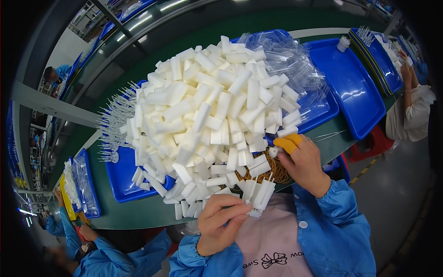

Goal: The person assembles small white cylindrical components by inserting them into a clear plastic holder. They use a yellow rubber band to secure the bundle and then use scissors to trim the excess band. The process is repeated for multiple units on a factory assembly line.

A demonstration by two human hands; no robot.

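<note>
Head view: the left hand [221, 222] is pinching foam-sleeved rods [263, 195], the right hand [303, 162] a white piece [274, 151], fingertips nearly closed.

Red stool [372, 144] at right; yellow tray [68, 209] far left (blue-sleeved co-worker [104, 259] near)

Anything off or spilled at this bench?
Yes: the pile of white blocks spreads past the near edge of the blue tray, with some blocks on the green tabletop by the left hand. It looks overfilled, though possibly deliberate.
</note>
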